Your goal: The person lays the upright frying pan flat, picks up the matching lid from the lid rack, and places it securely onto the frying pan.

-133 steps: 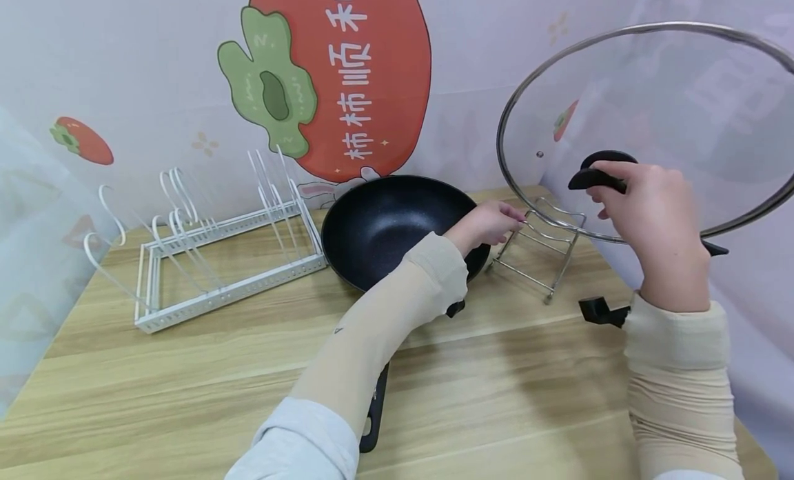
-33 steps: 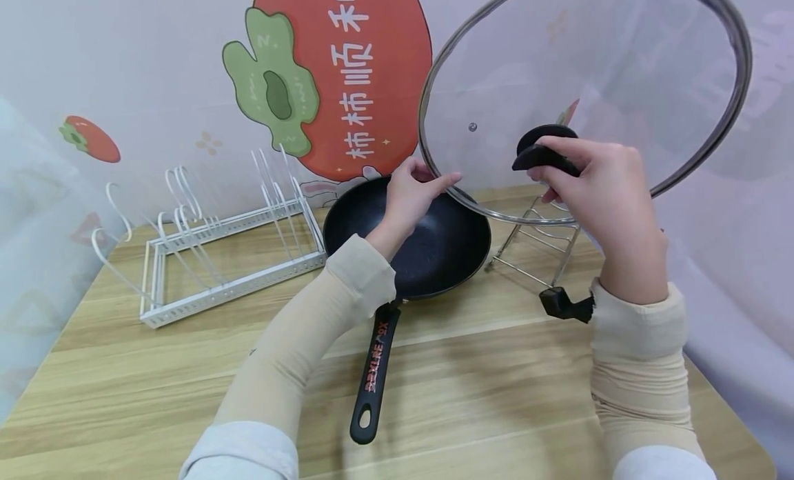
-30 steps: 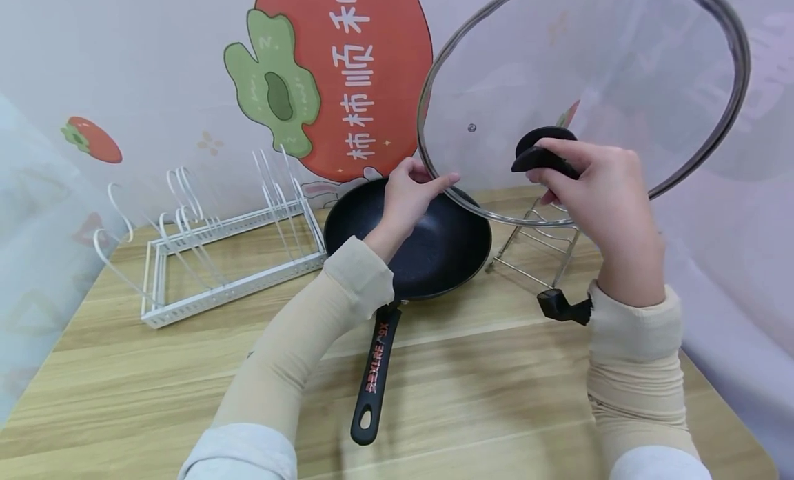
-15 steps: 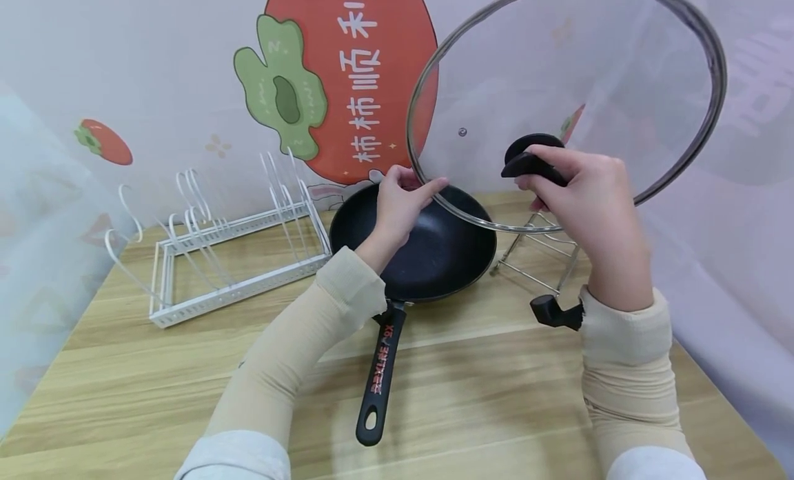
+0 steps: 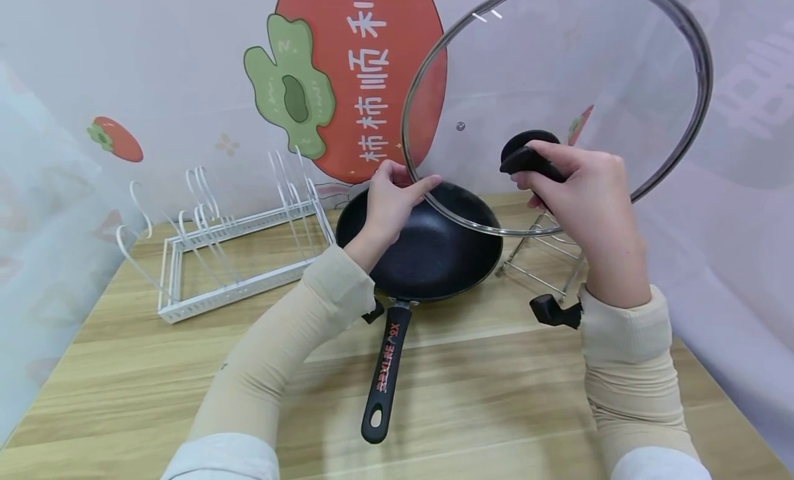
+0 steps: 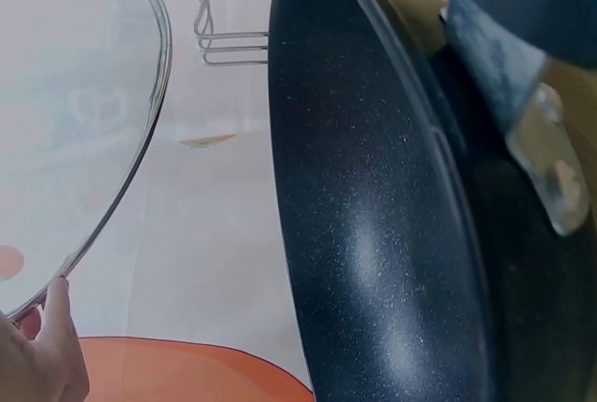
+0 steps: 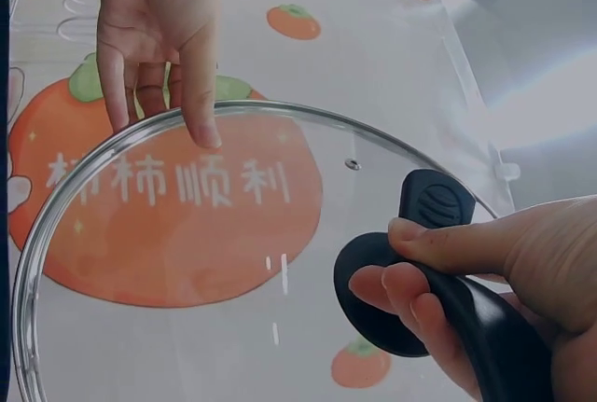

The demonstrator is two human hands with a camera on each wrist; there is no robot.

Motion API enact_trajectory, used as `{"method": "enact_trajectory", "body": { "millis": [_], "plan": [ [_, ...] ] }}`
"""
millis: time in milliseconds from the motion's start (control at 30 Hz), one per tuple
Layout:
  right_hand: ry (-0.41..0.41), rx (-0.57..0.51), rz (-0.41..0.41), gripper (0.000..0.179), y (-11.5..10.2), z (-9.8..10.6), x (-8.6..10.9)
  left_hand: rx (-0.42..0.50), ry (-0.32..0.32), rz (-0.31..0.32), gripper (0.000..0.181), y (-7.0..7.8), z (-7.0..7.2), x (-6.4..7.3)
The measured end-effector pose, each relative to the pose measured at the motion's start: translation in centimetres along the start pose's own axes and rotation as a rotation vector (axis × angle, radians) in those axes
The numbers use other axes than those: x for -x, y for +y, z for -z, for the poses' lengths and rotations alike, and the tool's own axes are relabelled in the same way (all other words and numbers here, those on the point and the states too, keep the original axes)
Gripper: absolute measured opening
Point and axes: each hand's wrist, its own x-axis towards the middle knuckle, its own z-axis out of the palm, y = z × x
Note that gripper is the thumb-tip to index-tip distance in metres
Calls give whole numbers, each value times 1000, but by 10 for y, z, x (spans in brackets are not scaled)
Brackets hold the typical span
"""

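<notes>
A large clear glass lid [image 5: 595,66] with a metal rim is held up, tilted, above the right part of the table. My right hand [image 5: 589,190] grips its black knob handle [image 7: 438,281], fingers and thumb wrapped around it. At the lid's lower left rim, my left hand [image 5: 391,201] pinches the edge; the right wrist view shows the thumb [image 7: 200,94] on the near face and fingers behind. Below the left hand sits a black frying pan [image 5: 428,259], its long handle [image 5: 386,376] pointing toward me.
A white rack [image 5: 242,287] with upright hooks stands left of the pan. To the pan's right, partly behind the lid, is a small metal wire rack [image 5: 535,278]. A printed cloth backdrop [image 5: 186,66] hangs behind the wooden table [image 5: 484,397].
My left hand has left the wire rack and come to the lid's rim. The lid, still in my right hand, has moved left. During the last second both hands keep their hold.
</notes>
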Motion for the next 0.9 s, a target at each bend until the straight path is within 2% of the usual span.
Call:
{"method": "enact_trajectory", "body": {
  "millis": [367, 600, 900],
  "plan": [
    [44, -26, 36, 27, -2, -10, 3, 22, 35, -8, 39, 7, 11, 7],
    [132, 49, 141, 28, -2, -21, 7, 42, 51, 4, 39, 8, 19, 9],
    [132, 118, 230, 32, -2, -32, 6, 16, 53, -27, 36, 7, 36, 14]
  ]
}}
